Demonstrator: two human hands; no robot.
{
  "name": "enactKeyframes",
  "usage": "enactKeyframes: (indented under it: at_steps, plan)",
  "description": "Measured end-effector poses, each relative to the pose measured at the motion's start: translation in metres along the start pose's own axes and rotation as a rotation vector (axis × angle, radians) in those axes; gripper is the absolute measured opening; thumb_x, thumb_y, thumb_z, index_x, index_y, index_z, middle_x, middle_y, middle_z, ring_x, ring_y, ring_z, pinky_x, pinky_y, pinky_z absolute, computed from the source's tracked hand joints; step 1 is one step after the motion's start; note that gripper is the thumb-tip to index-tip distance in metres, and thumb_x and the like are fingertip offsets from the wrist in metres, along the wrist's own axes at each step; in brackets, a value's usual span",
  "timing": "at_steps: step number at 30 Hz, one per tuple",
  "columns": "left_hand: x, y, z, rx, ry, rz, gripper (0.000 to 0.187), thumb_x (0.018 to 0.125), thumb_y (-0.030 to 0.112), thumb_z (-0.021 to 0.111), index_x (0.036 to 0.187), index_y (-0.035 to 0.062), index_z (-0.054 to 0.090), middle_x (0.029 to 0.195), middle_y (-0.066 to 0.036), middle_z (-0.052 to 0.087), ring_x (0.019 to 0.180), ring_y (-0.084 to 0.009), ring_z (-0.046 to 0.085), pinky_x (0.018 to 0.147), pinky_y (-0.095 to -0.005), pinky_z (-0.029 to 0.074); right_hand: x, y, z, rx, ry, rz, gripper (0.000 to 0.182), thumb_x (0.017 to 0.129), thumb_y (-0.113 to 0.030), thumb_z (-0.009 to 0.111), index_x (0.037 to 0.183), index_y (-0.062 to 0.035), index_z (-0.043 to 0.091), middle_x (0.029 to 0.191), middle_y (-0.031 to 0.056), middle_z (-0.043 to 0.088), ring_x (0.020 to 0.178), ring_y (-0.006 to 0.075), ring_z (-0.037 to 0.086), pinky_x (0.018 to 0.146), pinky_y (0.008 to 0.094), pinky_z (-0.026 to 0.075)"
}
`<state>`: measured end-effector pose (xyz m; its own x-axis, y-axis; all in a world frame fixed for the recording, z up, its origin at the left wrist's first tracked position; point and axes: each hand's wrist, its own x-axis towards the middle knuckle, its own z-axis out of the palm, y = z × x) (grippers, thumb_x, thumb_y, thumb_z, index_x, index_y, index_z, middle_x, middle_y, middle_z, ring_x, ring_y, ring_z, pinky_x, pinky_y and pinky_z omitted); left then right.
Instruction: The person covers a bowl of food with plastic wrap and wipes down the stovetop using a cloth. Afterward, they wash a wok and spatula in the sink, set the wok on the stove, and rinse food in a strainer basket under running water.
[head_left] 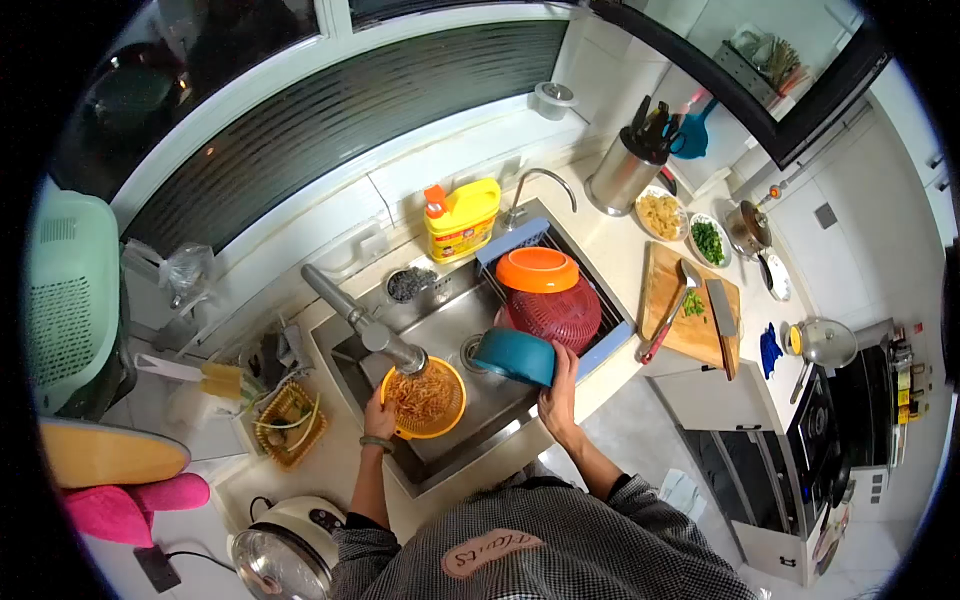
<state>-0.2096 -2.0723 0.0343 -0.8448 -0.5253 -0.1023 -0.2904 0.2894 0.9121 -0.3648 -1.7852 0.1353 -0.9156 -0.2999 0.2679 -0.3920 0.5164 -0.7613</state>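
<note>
My left hand is clamped on the rim of the orange strainer, holding it in the sink right under the tap. It's full of thin orange-ish strands, prob. shredded veg; can't tell if water's running. My right hand is closed on the edge of the teal bowl, tipped on its side over the drain, mouth facing down & away from me.

How I'd do this bit well: keep the strainer level & centred under the spout so strands don't slop over the rim. Grip the rim w/ thumb outside, fingers clear of the stream. Hold the bowl tilted till it drips out, w/out knocking the red colander just behind it. Wet rim = slippery, so firm grip on both.

Count, as far as I can see:
- strainers/colanders: 2 (orange in hand, red on the rack)
- bowls: 2 (teal in hand, orange bowl sitting on the red colander)
- taps: 2 (big one over strainer, thin tap at back)
- detergent jug: 1, yellow, behind sink
- chopping board: 1, w/ cleaver & ladle
- plates of prepped food on the counter: 2
- utensil pot: 1
</note>
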Motion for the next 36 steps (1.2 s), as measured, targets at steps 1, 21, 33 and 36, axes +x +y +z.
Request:
enactKeyframes:
  at_steps: [1,21,33,36]
  plan:
    - [-0.004,-0.002,0.000,-0.024,-0.011,-0.016,0.039,0.084,0.002,0.043,0.122,-0.0002,0.046,0.110,-0.019,0.059,0.102,-0.0310,0.057,0.088,-0.0354,0.042,-0.006,0.002,0.000,-0.003,0.002,0.012,0.077,0.058,0.019,0.038,0.131,-0.0042,0.032,0.124,0.0257,0.031,0.114,0.0446,0.036,0.099,0.0442,0.032]
    - [-0.036,0.023,0.015,-0.348,-0.028,-0.100,0.044,0.083,0.000,0.045,0.127,-0.0009,0.043,0.107,-0.008,0.057,0.096,-0.0152,0.053,0.085,-0.0285,0.042,-0.046,0.124,-0.040,1.091,0.472,0.972,0.037,0.083,-0.003,0.034,0.119,0.0040,0.033,0.104,0.0215,0.051,0.074,0.0343,0.061,0.060,0.0404,0.058]
    - [-0.051,0.043,0.035,-0.509,-0.053,-0.103,0.040,0.088,0.004,0.047,0.128,0.0009,0.041,0.112,-0.008,0.055,0.096,-0.0139,0.054,0.079,-0.0280,0.047,-0.072,0.107,-0.031,1.133,0.408,1.272,0.039,0.090,-0.020,0.046,0.121,0.0015,0.038,0.102,0.0255,0.052,0.095,0.0372,0.055,0.087,0.0435,0.049]
    - [-0.054,0.051,0.038,-0.568,-0.037,-0.139,0.042,0.088,0.004,0.048,0.129,0.0021,0.039,0.113,-0.008,0.054,0.096,-0.0135,0.055,0.076,-0.0274,0.049,-0.059,0.042,-0.019,1.103,-0.193,1.241,0.043,0.087,-0.023,0.052,0.122,-0.0027,0.039,0.096,0.0141,0.054,0.082,0.0290,0.060,0.078,0.0365,0.052]
